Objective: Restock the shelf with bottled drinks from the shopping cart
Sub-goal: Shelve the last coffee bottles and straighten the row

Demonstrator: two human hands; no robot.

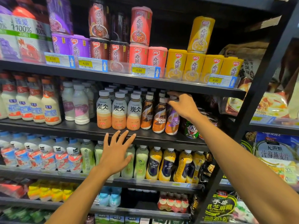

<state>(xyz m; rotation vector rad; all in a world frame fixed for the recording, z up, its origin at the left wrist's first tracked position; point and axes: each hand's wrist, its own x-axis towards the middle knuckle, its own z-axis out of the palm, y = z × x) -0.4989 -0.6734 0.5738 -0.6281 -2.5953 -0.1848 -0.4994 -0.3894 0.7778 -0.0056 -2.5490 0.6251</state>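
Observation:
A black shelf point(80, 128) carries rows of bottled drinks. My right hand point(184, 105) reaches in at the shelf's right end and grips the top of a purple Nescafe bottle point(172, 122), which leans slightly. Two brown Nescafe bottles point(159, 118) stand just left of it, then three Tanbing latte bottles point(119, 112). My left hand point(117, 152) hovers in front of the shelf edge below the latte bottles, fingers spread, holding nothing. The shopping cart is out of view.
Porridge cans point(139, 54) with price tags fill the shelf above. White milk bottles point(50, 105) stand at the left. A lower shelf holds green and yellow bottles point(166, 164). A black upright point(252, 101) bounds the right side, with snack bags point(273, 156) beyond.

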